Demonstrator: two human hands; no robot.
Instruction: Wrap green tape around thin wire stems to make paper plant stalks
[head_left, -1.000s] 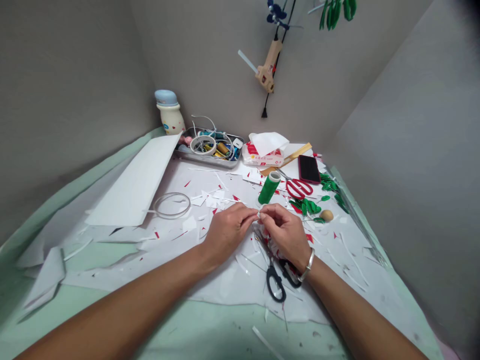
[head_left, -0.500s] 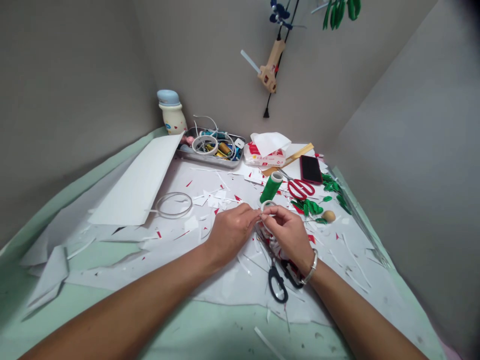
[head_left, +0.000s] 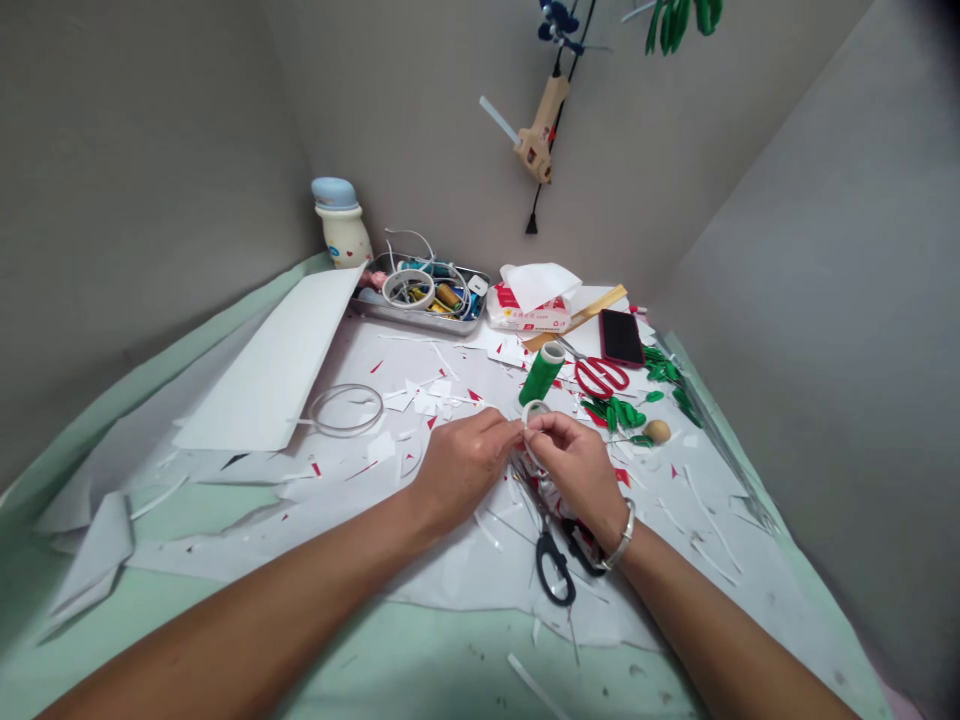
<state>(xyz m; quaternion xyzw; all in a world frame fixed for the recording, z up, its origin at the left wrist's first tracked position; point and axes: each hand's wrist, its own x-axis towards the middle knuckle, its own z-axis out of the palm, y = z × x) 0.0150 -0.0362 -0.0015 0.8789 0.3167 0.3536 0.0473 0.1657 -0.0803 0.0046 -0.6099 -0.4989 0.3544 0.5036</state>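
My left hand (head_left: 465,470) and my right hand (head_left: 577,473) meet at the fingertips, both pinching a thin white strip (head_left: 535,412) bent into a small loop. Just below them lies a bundle of red and white paper (head_left: 546,490), partly hidden by my right hand. Black-handled scissors (head_left: 556,566) lie under my right wrist, their blades hidden. A green thread spool (head_left: 541,373) stands just beyond the loop. Red-handled scissors (head_left: 601,377) lie further to the right.
White sheets and scraps cover the mint-green table cover (head_left: 420,650). Beyond stand a metal tray of cables and tape (head_left: 420,315), a tissue pack (head_left: 525,315) and a phone (head_left: 621,337). Green leaves (head_left: 619,412) lie right. A white board (head_left: 274,365) leans left.
The white strip between my fingertips now shows as a larger upright loop than one second ago. My hands have barely moved over the last half second.
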